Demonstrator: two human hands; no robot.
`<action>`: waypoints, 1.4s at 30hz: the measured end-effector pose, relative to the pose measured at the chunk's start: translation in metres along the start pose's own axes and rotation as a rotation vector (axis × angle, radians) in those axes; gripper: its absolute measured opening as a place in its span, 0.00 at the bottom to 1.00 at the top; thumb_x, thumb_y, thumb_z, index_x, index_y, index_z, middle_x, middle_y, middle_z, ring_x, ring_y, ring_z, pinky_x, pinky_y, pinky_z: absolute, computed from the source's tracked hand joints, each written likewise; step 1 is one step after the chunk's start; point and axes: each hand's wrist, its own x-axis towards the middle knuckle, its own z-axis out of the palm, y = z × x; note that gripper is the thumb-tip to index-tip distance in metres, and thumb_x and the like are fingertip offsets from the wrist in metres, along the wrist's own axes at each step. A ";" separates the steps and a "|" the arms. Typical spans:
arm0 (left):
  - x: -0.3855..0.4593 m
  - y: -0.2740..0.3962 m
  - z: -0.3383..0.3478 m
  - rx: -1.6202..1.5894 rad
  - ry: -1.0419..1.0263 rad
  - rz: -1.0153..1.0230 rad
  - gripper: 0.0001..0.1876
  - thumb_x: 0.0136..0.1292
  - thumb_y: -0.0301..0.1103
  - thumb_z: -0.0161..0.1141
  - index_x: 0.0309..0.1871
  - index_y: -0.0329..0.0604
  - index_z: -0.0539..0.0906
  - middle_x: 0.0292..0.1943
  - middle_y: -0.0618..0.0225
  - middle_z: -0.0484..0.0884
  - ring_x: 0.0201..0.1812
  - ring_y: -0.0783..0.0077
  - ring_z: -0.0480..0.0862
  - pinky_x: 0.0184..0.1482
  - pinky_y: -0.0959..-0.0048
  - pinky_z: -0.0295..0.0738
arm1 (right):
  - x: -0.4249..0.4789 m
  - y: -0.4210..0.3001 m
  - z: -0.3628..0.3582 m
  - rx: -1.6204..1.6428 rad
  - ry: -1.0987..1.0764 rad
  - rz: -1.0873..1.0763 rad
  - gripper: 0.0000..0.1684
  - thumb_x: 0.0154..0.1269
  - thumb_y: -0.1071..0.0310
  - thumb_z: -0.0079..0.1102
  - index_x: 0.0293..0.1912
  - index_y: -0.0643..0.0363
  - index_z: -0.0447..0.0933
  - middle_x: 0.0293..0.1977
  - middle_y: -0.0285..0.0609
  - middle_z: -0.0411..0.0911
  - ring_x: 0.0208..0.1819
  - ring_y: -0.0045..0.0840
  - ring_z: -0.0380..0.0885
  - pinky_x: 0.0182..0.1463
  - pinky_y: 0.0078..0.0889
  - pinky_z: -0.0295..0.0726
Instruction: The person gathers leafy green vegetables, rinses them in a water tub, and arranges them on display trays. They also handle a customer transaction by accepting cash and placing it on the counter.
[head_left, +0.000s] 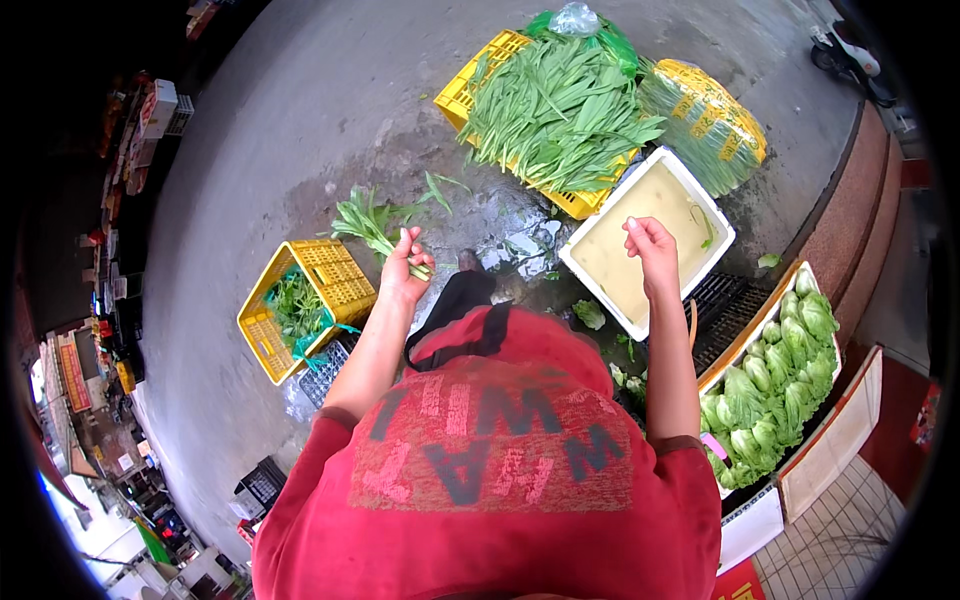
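My left hand (407, 265) is closed around the stems of a small bunch of leafy greens (365, 220), whose leaves point up and to the left. Over a white foam box of cloudy water (598, 291) is my right hand (649, 245), fingers curled, thumb against the index finger; whether something thin is pinched there cannot be told. A few green leaves float near the box's right side. Beyond it, a yellow plastic crate (455, 96) is heaped with long-leaved greens (559, 112).
A tipped yellow crate (349, 279) with greens in a bag lies at left. At right are a box of lettuce heads (776, 375), black crates (724, 319) and a stone step (847, 195). A wrapped bundle of greens (705, 124) lies beyond. The floor (525, 247) is wet, with scattered leaves.
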 end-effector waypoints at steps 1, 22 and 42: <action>0.018 0.010 0.007 0.047 0.000 0.010 0.13 0.59 0.45 0.56 0.40 0.47 0.75 0.17 0.79 0.66 0.15 0.85 0.61 0.26 0.81 0.66 | 0.018 0.002 0.012 0.017 -0.002 0.004 0.12 0.59 0.61 0.57 0.28 0.61 0.73 0.18 0.31 0.69 0.20 0.11 0.63 0.24 0.12 0.61; 0.489 0.091 0.125 1.408 -0.012 0.001 0.14 0.49 0.38 0.67 0.35 0.38 0.81 0.27 0.67 0.82 0.27 0.79 0.79 0.21 0.80 0.69 | 0.268 0.233 0.284 -0.179 0.051 0.476 0.14 0.53 0.65 0.60 0.38 0.63 0.76 0.23 0.39 0.76 0.26 0.21 0.74 0.33 0.23 0.72; 0.464 0.143 0.166 1.000 -0.340 0.030 0.13 0.60 0.31 0.54 0.47 0.36 0.77 0.39 0.60 0.81 0.21 0.85 0.67 0.29 0.84 0.68 | 0.304 0.242 0.307 0.102 -0.033 0.854 0.14 0.55 0.68 0.58 0.41 0.64 0.72 0.25 0.35 0.74 0.24 0.16 0.71 0.27 0.17 0.70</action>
